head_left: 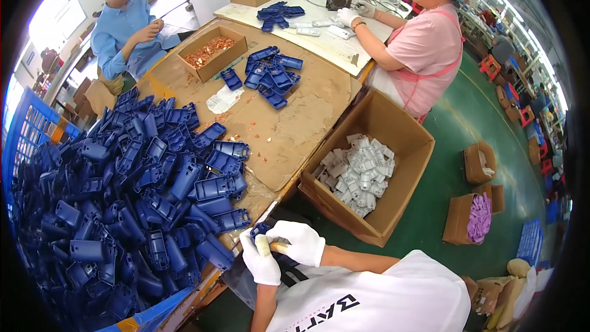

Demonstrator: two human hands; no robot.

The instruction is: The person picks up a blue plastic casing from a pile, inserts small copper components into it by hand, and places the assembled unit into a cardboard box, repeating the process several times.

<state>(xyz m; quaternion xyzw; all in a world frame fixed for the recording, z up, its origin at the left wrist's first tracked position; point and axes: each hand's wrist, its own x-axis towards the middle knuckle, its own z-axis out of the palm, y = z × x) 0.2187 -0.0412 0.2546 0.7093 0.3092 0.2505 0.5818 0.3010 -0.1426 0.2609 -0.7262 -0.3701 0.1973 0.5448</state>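
Close to my body, at the table's near edge, my left hand (pixel 259 262) in a white glove is closed around a blue plastic shell (pixel 260 230); only a small part of the shell shows. My gloved right hand (pixel 300 243) meets it from the right, fingers curled in and pressed together. Its fingertips come up against the left thumb, and whatever they pinch is hidden. Both thumbs look yellowish at the tips. Just left of my hands, a large heap of similar blue plastic shells (pixel 157 206) covers that side of the table.
A cardboard box of small copper-coloured parts (pixel 213 54) stands across the cardboard-covered table (pixel 295 141), near a smaller group of blue shells (pixel 270 77). At right, an open carton (pixel 402 178) holds white plastic parts. Two co-workers sit at the far left and far right.
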